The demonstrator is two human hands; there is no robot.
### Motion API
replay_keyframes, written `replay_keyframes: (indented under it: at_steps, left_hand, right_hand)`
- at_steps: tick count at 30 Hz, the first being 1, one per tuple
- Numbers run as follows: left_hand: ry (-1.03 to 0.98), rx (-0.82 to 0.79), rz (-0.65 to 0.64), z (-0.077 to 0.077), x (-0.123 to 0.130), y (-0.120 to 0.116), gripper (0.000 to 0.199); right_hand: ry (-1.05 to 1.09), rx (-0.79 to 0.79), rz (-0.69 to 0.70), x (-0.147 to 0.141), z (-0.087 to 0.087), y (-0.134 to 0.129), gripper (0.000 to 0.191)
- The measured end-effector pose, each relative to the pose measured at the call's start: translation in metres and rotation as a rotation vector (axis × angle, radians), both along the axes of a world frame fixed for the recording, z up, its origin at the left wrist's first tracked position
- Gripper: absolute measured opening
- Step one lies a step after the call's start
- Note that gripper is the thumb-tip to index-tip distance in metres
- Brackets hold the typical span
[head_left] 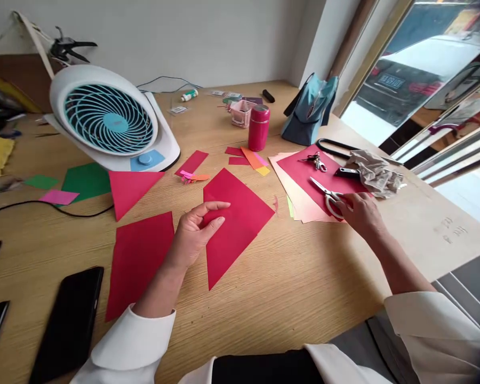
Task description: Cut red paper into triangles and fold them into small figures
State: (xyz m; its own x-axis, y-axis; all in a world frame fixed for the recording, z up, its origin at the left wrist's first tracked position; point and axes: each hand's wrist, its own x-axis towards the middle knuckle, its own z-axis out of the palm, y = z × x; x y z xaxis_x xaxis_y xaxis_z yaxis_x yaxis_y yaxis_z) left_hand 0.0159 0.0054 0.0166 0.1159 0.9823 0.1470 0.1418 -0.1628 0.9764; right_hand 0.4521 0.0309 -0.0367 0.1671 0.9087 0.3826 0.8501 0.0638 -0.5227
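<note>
My left hand (pixel 196 229) is over the left side of a folded-looking red sheet of paper (pixel 236 218), its thumb and forefinger apart with nothing between them. At the right, my right hand (pixel 362 213) has its fingers closed on the handles of a pair of scissors (pixel 330 198). The blades point away to the upper left, above a stack of red and peach paper (pixel 300 176). Another red sheet (pixel 140 261) lies to the left, partly behind my left forearm. Beyond it is a red paper triangle (pixel 132 189).
A white and blue fan (pixel 112 117) stands at the back left. Behind the papers are a red flask (pixel 259 128), a pink basket (pixel 240 113) and a blue bag (pixel 310 112). Keys (pixel 317 161) and a crumpled cloth (pixel 376 173) are at the right. A black phone (pixel 70 320) lies front left.
</note>
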Motion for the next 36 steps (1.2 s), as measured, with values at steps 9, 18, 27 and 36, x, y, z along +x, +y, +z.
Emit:
replay_keyframes:
  at_steps: [9, 18, 27, 36]
  left_hand:
    - [0.107, 0.051, 0.027, 0.011, -0.01, 0.001, 0.036]
    - [0.213, 0.19, 0.135, 0.034, -0.03, -0.001, 0.038]
    - [0.061, 0.079, 0.106, 0.046, -0.041, -0.007, 0.05]
    - [0.116, 0.02, 0.044, 0.041, -0.031, -0.007, 0.054]
  right_hand:
    - [-0.177, -0.133, -0.05, 0.005, -0.01, 0.009, 0.028]
    - [0.659, -0.464, 0.42, -0.129, 0.015, -0.054, 0.043]
    - [0.778, -0.783, 0.92, -0.187, 0.017, -0.086, 0.055]
    - [0.733, -0.783, 0.978, -0.195, 0.022, -0.087, 0.057]
